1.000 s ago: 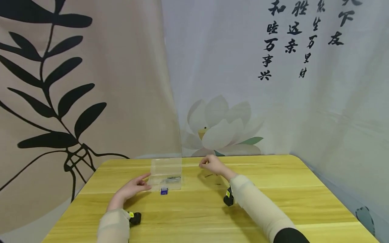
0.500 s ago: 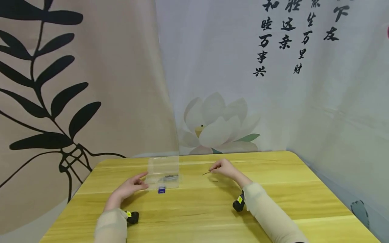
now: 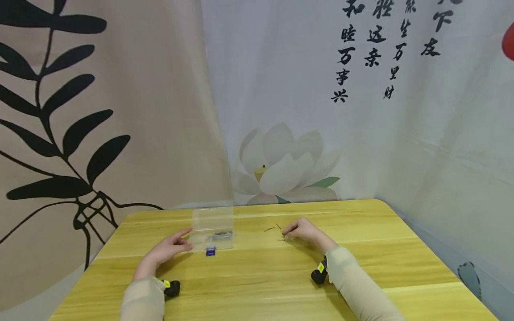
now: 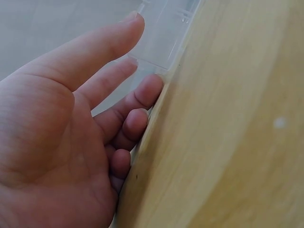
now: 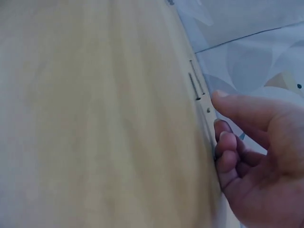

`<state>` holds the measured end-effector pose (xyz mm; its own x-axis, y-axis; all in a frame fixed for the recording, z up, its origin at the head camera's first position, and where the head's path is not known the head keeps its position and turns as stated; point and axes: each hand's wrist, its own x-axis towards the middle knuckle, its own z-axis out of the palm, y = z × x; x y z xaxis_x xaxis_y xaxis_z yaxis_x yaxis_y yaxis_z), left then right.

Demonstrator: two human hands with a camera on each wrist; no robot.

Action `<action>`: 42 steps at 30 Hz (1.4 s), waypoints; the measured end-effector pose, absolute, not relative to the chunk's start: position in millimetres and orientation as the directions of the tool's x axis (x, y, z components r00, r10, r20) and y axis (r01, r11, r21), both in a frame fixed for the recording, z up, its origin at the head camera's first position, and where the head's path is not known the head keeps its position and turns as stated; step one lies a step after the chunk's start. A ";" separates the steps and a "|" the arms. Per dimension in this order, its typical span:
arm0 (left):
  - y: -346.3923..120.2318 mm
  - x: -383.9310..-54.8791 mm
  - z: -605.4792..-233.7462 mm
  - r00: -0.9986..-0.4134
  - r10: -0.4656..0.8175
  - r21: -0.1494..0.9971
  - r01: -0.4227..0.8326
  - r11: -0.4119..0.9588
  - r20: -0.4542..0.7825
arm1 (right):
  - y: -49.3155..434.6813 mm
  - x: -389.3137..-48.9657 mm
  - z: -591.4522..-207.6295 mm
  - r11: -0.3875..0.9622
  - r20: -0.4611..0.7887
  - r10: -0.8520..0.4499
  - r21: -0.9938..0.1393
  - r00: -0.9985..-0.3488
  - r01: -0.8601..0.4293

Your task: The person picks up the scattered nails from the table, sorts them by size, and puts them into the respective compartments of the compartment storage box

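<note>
At the left, a clear plastic box [image 3: 204,243] stands with its lid [image 3: 213,218] raised and a blue latch [image 3: 210,251] at the front. Inside it lies a small bundle of dark thin pieces [image 3: 222,235]. My left hand [image 3: 170,245] rests against the box's left side, thumb and index finger spread along the edge. To the right of the box, my right hand [image 3: 303,229] is low over the table, its fingertips beside several thin dark nails [image 5: 194,86]. In the right wrist view its thumb [image 5: 237,105] is apart from the curled fingers, with nothing visible between them.
The yellow wooden table [image 3: 249,285] reaches back to a printed cloth backdrop [image 3: 281,89] right behind its far edge. A black wrist camera [image 3: 319,274] hangs by the right wrist and another camera [image 3: 172,288] by the left, close above the tabletop.
My right hand has drawn right and toward me; a nail that was at its fingertips half a second ago now lies on the table. The left hand stays at the box. The head view has shifted slightly.
</note>
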<state>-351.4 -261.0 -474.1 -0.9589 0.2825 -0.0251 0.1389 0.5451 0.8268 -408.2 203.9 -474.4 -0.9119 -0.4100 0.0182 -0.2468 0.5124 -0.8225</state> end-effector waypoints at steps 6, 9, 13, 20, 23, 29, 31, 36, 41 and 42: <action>-261.1 -353.6 -476.3 -0.962 0.268 0.814 0.114 0.569 -0.053 | 204.8 -406.9 -478.5 0.523 0.027 -0.401 -0.814 -0.916 -0.253; -259.7 -356.3 -476.6 -0.961 0.270 0.831 0.103 0.547 -0.058 | 205.8 -405.3 -478.9 0.525 0.027 -0.395 -0.813 -0.918 -0.250; -259.0 -358.7 -476.9 -0.960 0.273 0.840 0.101 0.533 -0.058 | 206.6 -402.6 -479.5 0.528 0.020 -0.391 -0.814 -0.920 -0.242; -259.4 -359.9 -476.3 -0.959 0.274 0.855 0.086 0.511 -0.067 | 205.1 -399.6 -481.6 0.554 0.007 -0.360 -0.803 -0.933 -0.219; -260.2 -360.1 -478.2 -0.958 0.278 0.858 0.089 0.507 -0.065 | 203.1 -398.5 -482.3 0.567 0.001 -0.348 -0.796 -0.938 -0.211; -262.2 -358.3 -480.4 -0.962 0.266 0.860 0.082 0.504 -0.064 | 200.0 -398.8 -484.1 0.580 0.007 -0.337 -0.786 -0.942 -0.213; -262.5 -357.1 -480.5 -0.962 0.265 0.859 0.080 0.506 -0.066 | 199.8 -398.2 -484.3 0.578 0.009 -0.341 -0.786 -0.940 -0.217; -262.1 -354.5 -480.6 -0.964 0.253 0.857 0.065 0.511 -0.078 | 200.6 -395.3 -481.5 0.586 0.000 -0.364 -0.777 -0.931 -0.229; -264.8 -352.1 -480.3 -0.967 0.244 0.858 0.062 0.510 -0.075 | 201.6 -400.5 -475.8 0.549 -0.046 -0.415 -0.809 -0.909 -0.209; -265.4 -351.6 -480.1 -0.968 0.240 0.859 0.063 0.508 -0.070 | 201.9 -402.7 -475.0 0.532 -0.050 -0.428 -0.821 -0.902 -0.206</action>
